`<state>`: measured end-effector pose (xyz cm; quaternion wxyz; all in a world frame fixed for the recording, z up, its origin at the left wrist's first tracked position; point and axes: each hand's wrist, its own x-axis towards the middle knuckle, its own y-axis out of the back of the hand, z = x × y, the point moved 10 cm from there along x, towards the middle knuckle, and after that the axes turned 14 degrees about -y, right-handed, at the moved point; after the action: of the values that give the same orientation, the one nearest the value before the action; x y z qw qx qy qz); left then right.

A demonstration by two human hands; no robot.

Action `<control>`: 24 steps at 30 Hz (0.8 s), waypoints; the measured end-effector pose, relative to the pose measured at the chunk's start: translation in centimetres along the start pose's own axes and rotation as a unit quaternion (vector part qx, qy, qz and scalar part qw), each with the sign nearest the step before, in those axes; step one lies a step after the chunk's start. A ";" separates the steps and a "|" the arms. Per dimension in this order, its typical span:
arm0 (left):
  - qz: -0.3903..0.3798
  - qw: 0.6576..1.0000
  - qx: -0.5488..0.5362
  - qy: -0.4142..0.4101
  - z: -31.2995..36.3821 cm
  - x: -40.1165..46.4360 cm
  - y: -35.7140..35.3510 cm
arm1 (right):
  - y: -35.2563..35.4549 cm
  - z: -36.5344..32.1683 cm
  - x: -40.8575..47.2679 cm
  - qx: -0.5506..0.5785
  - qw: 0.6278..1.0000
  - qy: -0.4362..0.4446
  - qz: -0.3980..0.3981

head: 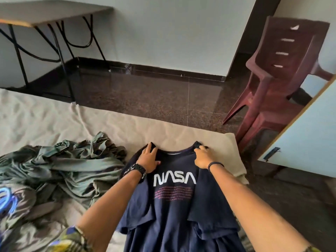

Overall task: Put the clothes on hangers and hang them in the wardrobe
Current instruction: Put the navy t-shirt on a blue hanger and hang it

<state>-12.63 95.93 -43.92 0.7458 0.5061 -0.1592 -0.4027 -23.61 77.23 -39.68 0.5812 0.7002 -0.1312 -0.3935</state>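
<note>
A navy T-shirt (174, 202) with a white NASA print lies front up on the beige bed sheet (54, 117), its collar pointing away from me. My left hand (148, 159) rests flat on the shirt's left shoulder, fingers spread. At the right shoulder, beside the collar, my right hand (202, 157) grips the fabric with curled fingers. A crumpled olive-green garment (72, 160) lies to the left of the shirt. No hanger is in view.
A grey garment with a blue print (12, 199) lies at the left edge. A maroon plastic chair (280, 82) stands at the right on the dark floor. An open light-blue wardrobe door (305, 140) juts in at the right. A metal-legged table (45, 13) stands back left.
</note>
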 end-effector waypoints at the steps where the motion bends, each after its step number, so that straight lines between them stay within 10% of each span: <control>1: 0.020 1.000 -0.011 -0.007 0.0 -0.3 -0.1 | 0.1 0.0 -0.2 0.014 1.000 -0.005 0.021; 8: 0.152 0.974 -0.162 -0.033 1.0 -6.0 1.1 | -0.1 -3.2 -5.8 0.214 0.970 -0.004 0.116; 15: 0.369 0.880 -0.293 0.059 -3.6 -21.4 3.7 | -5.7 -16.2 -16.8 0.319 0.924 0.210 -0.034; 20: 0.525 0.836 -0.126 0.096 -6.9 -35.3 5.7 | -9.3 -24.0 -22.9 0.309 0.905 0.276 -0.100; 24: 0.503 0.843 -0.054 0.183 -10.1 -41.0 2.6 | -11.5 -29.6 -27.2 0.262 0.896 0.334 -0.129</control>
<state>-30.59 133.89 -39.08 0.8877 0.3801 -0.2305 0.1199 -23.80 119.00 -38.91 0.3302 0.9282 0.0638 -0.1593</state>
